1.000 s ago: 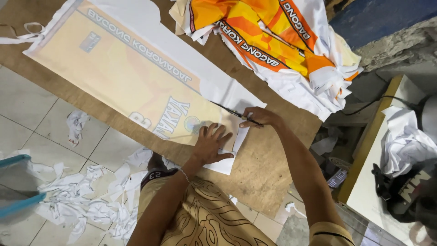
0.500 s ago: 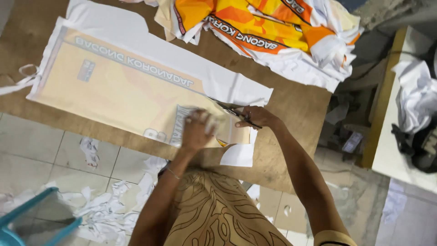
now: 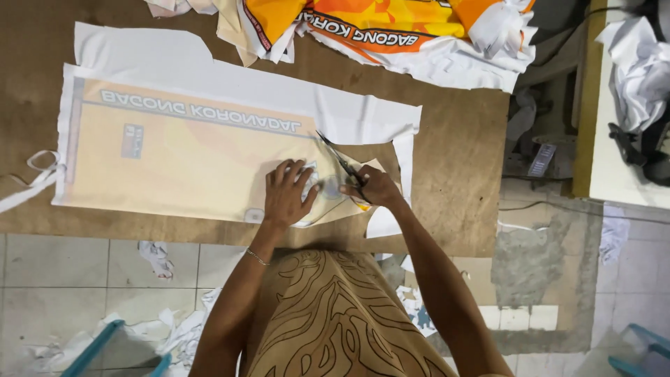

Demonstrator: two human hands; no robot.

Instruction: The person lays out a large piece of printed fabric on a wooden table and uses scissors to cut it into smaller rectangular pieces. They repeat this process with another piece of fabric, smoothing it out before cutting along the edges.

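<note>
A long pale-yellow printed fabric panel [image 3: 188, 164] with a white border lies flat on the brown worktable [image 3: 460, 160]. My left hand [image 3: 289, 190] rests flat on the panel's right end, fingers spread, pinning it down. My right hand [image 3: 375, 188] grips dark scissors [image 3: 338, 159] whose blades point up and left along the panel's right edge, where the white border [image 3: 363, 115] is partly cut away. A loose white strip [image 3: 403, 157] hangs beside the cut.
A heap of orange and white printed fabric [image 3: 391, 31] lies at the table's far side. White offcuts [image 3: 157, 255] litter the tiled floor below the near edge. A second bench with crumpled cloth [image 3: 638, 66] stands at right. Blue plastic bins [image 3: 105, 345] sit on the floor.
The view has shifted so the panel sits level and more to the left. My left hand slid rightward onto the panel's end. The scissors advanced along the right edge.
</note>
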